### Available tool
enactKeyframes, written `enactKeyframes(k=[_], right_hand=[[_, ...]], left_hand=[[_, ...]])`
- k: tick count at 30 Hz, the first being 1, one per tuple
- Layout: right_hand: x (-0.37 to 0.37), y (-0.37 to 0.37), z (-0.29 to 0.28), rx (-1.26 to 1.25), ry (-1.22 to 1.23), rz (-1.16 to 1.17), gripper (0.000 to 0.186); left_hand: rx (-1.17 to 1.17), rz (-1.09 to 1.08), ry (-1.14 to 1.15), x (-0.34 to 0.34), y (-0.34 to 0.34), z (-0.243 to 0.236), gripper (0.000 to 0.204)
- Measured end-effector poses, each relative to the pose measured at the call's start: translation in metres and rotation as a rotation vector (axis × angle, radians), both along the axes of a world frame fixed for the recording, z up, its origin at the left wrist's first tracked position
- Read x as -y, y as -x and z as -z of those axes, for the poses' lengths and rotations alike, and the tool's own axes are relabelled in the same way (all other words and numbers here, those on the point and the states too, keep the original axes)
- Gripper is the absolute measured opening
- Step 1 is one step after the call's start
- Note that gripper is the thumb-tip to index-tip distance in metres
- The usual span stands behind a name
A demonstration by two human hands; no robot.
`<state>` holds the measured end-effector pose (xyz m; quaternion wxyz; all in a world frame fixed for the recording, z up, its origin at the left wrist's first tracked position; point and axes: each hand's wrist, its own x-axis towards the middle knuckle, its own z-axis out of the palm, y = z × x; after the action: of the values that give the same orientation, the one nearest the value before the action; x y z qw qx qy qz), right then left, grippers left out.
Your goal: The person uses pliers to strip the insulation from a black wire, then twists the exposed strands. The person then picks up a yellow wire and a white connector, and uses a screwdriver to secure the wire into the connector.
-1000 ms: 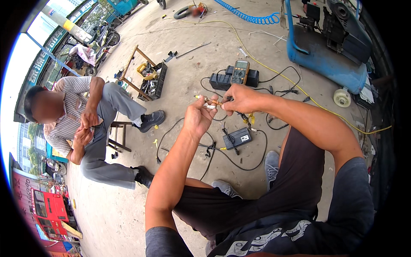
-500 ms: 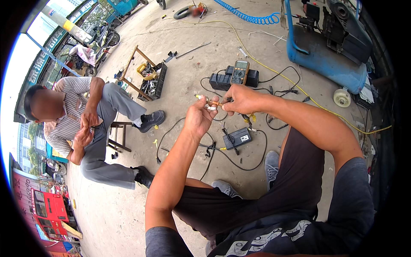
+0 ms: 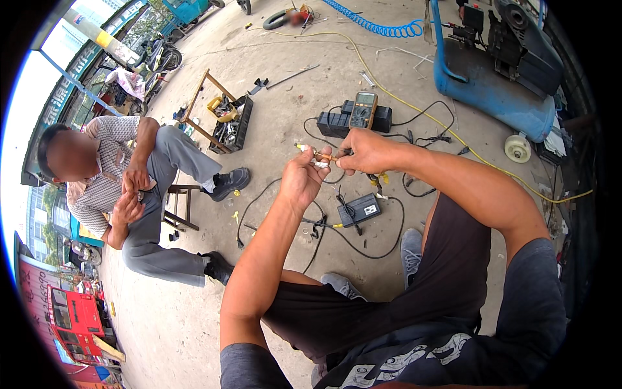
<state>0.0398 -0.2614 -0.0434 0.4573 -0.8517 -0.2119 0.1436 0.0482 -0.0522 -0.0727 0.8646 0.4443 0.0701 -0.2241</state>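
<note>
My left hand (image 3: 302, 179) is closed in a pinch on a small orange and white piece (image 3: 322, 157) that looks like a wire end or connector. My right hand (image 3: 367, 152) meets it from the other side, fingers pinched at the orange part's right end; just what lies under those fingertips is hidden. Beyond my hands a yellow-framed multimeter (image 3: 363, 109) leans on black box-shaped units (image 3: 332, 124). Below them, a black power adapter (image 3: 359, 211) with a pale label lies on the concrete among looping black cables (image 3: 370, 257).
Seated at left is another person (image 3: 111, 175), hands together. Near them stands a black crate (image 3: 234, 127) of tools. A blue air compressor tank (image 3: 492, 94) is at upper right. Across the ground run a yellow hose (image 3: 359, 57) and a coiled blue hose (image 3: 389, 29).
My hands hold nearly the same place and grip. The seated person's lower hand has shifted slightly, its fingers now more spread.
</note>
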Motion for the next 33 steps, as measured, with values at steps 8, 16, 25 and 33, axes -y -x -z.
enactKeyframes(k=[8,16,25,33], right_hand=[[-0.0003,-0.0008,-0.0012,0.001,0.007,0.008,0.025],[-0.0006,-0.0007,-0.0008,0.006,0.005,0.008,0.026],[-0.0012,-0.0022,0.0022,0.0,0.012,0.013,0.026],[-0.0001,-0.0014,0.003,0.018,0.034,0.011,0.023]], left_hand=[[-0.005,-0.011,-0.016,0.001,0.0002,-0.0006,0.014],[-0.003,-0.016,-0.025,0.002,0.0013,-0.0021,0.016],[0.046,-0.009,-0.059,0.0005,0.0004,0.0016,0.016],[0.128,-0.005,-0.127,0.0032,0.0038,-0.0002,0.014]])
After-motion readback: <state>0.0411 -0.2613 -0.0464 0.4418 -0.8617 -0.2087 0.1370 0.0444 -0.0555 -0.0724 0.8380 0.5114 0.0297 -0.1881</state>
